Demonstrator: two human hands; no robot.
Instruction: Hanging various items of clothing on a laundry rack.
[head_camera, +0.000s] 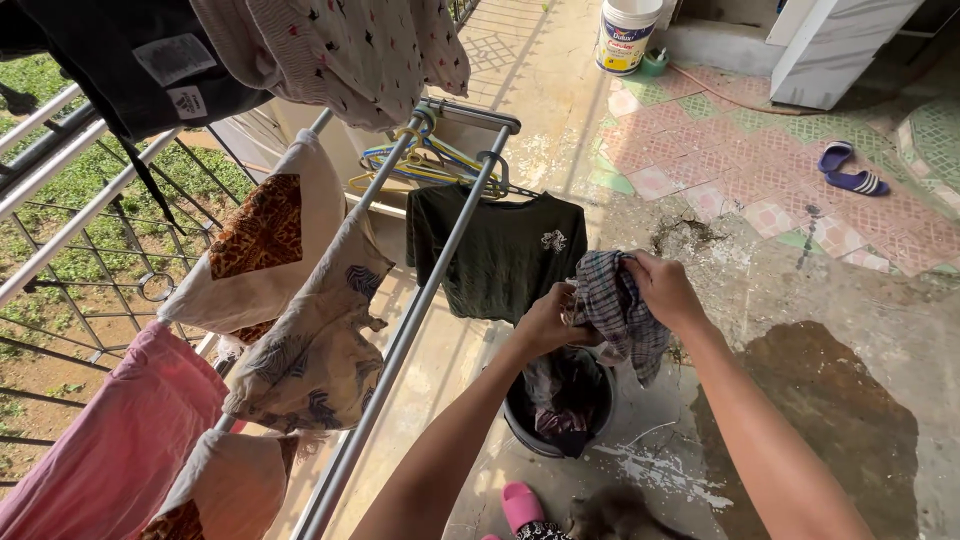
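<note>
Both forearms reach out over the dark round plastic bucket (560, 400); left hand (545, 322) and right hand (662, 290) each clutch the damp grey checked cloth (620, 315), bunched beside the metal drying rack (420, 300), probably for wringing.

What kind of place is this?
Probably a home balcony or terrace used for drying laundry: clothes hang on a metal drying rack, a railing overlooks grass, and the tiled floor is wet.
</note>
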